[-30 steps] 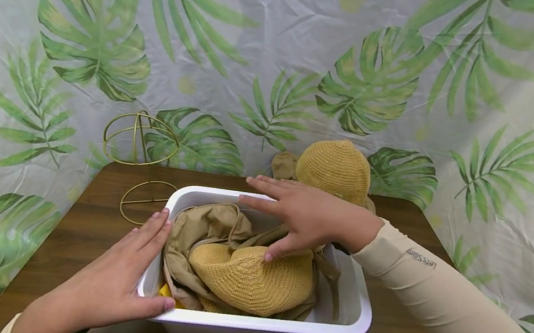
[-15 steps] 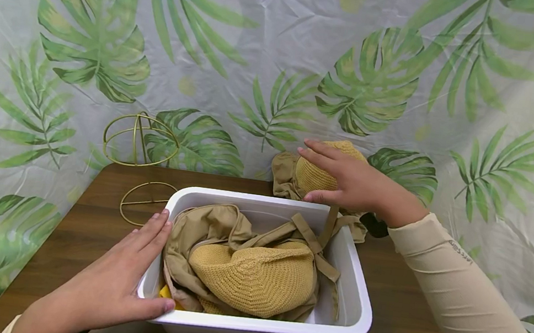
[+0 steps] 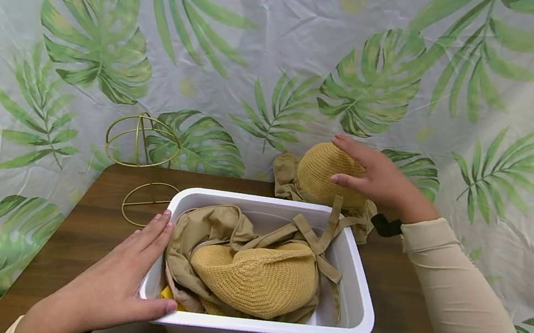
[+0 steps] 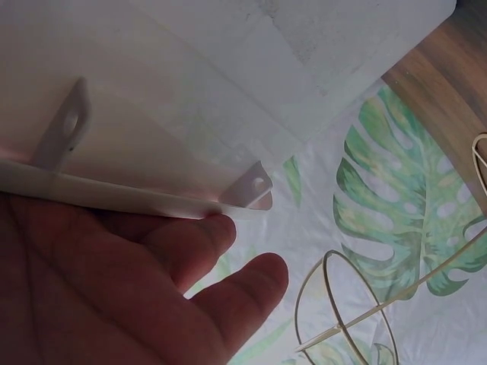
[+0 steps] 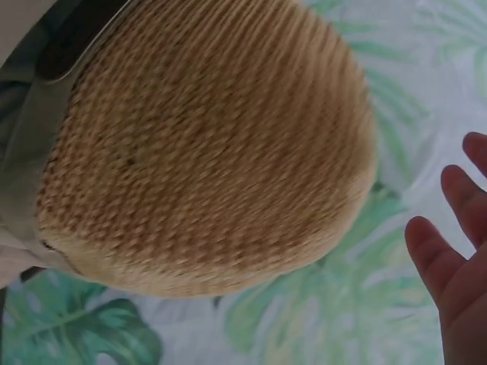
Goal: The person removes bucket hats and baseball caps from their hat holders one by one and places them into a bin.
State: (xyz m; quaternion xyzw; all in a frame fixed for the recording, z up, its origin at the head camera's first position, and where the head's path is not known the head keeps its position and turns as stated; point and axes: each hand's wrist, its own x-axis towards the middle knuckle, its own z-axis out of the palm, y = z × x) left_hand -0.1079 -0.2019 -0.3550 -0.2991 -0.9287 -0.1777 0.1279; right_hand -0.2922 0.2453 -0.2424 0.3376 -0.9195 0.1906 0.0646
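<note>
A white plastic tub (image 3: 257,325) stands on the table. In it lies a sun hat (image 3: 258,279) with a yellow knitted crown, khaki cloth and ties, one tie hanging over the back right rim. My left hand (image 3: 111,275) rests against the tub's left rim, fingers extended, thumb over the front corner; the left wrist view shows its fingertips (image 4: 221,228) by the rim's underside. A second knitted hat (image 3: 327,168) sits upright behind the tub. My right hand (image 3: 385,181) hovers by its crown with fingers spread, apart from it in the right wrist view.
A gold wire stand (image 3: 142,140) with a domed top and round base is at the table's back left. Something yellow (image 3: 167,293) shows in the tub's left front corner. The dark wooden table (image 3: 71,253) meets a leaf-print cloth backdrop (image 3: 282,40).
My right hand has moved from over the tubbed hat back and right to the second hat. The tie it covered now shows at the tub's rim. My left hand has stayed put.
</note>
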